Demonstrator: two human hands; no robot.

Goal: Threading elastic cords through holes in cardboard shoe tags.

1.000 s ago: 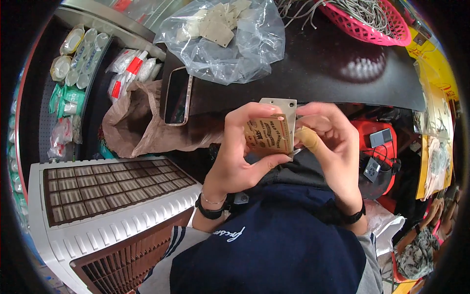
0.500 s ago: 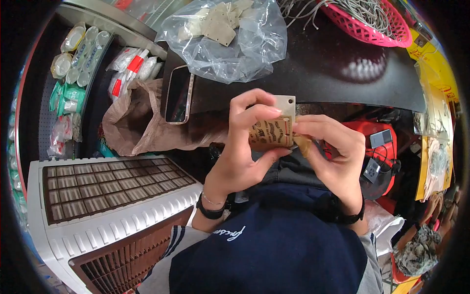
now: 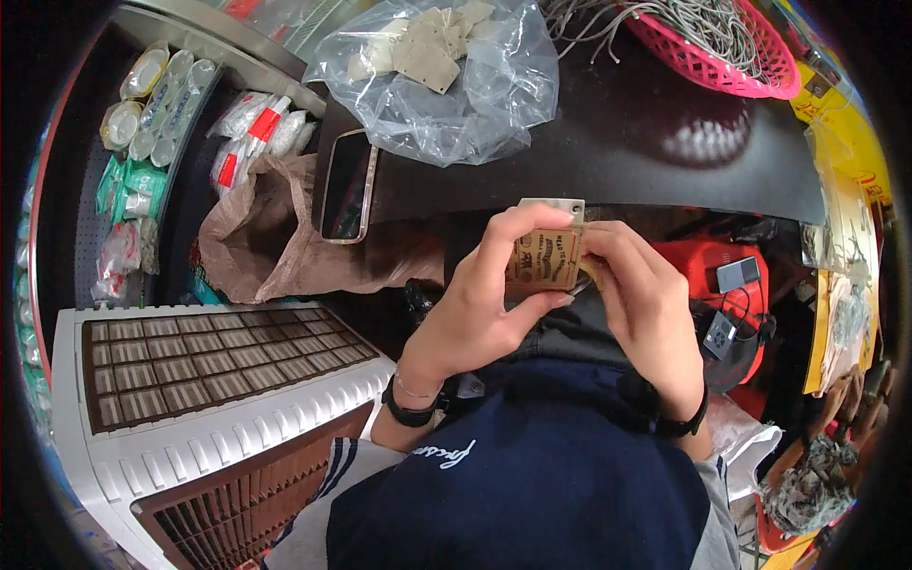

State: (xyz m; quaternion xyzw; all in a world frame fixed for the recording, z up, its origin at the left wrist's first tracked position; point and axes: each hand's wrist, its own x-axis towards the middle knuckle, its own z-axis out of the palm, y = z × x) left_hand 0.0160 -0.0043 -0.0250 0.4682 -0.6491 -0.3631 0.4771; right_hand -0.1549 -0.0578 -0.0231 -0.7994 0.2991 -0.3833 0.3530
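Observation:
In front of my chest, my left hand (image 3: 470, 309) is closed on a small brown printed card (image 3: 548, 258), its index finger along the top and thumb at the lower edge. Behind the card, a pale square piece (image 3: 556, 204) with a corner hole sticks up. My right hand (image 3: 651, 304) pinches the right edge of the brown card with bent fingers; what lies between those fingertips is partly hidden. Beyond both hands, a clear plastic bag (image 3: 446, 138) on the dark table holds several similar pale square pieces (image 3: 427, 59).
A phone (image 3: 349, 185) lies at the table's left edge, beside a brown bag (image 3: 256, 237). A pink basket (image 3: 781, 71) of grey cords stands far right on the black table (image 3: 627, 157). A white air cooler (image 3: 114, 465) is at left; a red bag (image 3: 698, 256) lies right.
Both hands have shifted slightly with the card, which now sits a bit farther right. My left index finger has come down over the pale piece's top, and my right fingers have drawn closer together.

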